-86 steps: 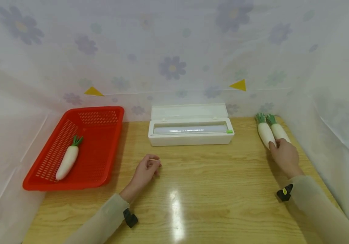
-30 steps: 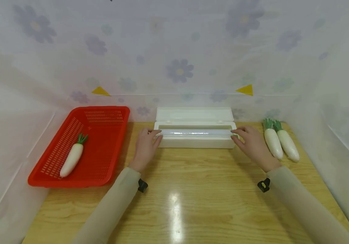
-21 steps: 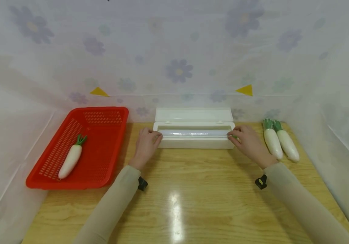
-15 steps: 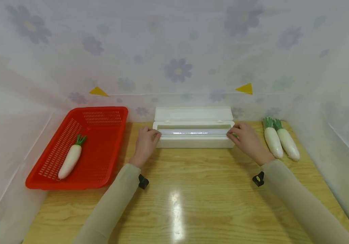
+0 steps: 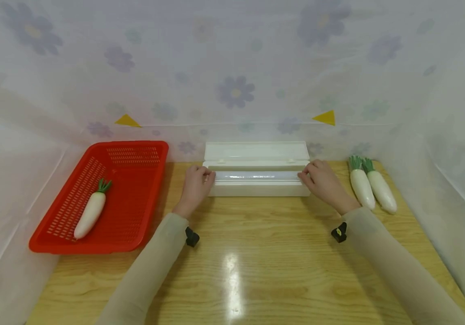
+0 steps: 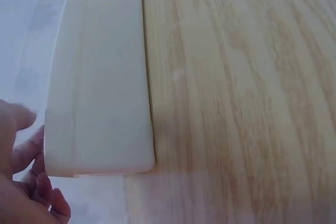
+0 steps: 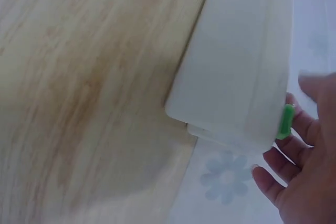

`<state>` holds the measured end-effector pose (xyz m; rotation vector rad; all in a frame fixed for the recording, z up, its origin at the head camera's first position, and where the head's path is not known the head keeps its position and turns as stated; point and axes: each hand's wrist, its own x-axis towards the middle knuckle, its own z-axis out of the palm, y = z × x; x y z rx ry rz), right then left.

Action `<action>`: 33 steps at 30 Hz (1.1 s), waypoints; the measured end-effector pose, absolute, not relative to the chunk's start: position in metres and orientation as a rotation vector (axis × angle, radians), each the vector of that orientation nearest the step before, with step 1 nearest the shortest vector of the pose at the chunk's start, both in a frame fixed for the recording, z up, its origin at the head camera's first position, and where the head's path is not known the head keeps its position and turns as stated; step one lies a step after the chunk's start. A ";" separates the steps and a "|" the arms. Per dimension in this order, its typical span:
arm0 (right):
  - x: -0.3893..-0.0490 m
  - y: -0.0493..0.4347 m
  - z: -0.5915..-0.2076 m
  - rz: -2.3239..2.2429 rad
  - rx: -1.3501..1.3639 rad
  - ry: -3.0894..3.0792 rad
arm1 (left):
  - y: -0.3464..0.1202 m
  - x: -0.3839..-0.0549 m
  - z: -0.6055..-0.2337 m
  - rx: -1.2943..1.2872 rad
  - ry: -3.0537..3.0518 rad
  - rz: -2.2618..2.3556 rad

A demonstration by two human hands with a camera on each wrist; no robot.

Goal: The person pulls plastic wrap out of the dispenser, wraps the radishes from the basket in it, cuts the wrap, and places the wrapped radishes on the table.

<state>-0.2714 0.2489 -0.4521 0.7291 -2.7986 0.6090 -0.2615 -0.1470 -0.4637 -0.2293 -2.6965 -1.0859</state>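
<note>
A white cling film dispenser box (image 5: 258,189) stands at the back of the table with its lid (image 5: 257,151) raised. Inside lies a pale, glossy roll of cling film (image 5: 257,175). My left hand (image 5: 195,185) is at the roll's left end, thumb and fingertips close together over the box edge. At the other end, my right hand (image 5: 323,180) has its fingertips bent at the roll, beside the green slide cutter (image 7: 285,121). Both wrist views show thumb and fingers at the box's far edge; I cannot tell whether they pinch the clear film.
On the left stands a red plastic basket (image 5: 147,216) holding one white radish (image 5: 90,214) with green stalks. Two more radishes, a nearer one (image 5: 362,188) and an outer one (image 5: 381,192), lie side by side at the back right. A flowered sheet (image 5: 175,58) hangs behind the table.
My right hand has left the radishes and come to the roll's right end; my left hand has moved up to its left end. Lately the right fingertips have shifted slightly left.
</note>
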 end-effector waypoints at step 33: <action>-0.280 0.260 -0.440 1.148 0.362 -2.974 | -0.161 -0.266 -0.454 -0.080 -2.621 -1.472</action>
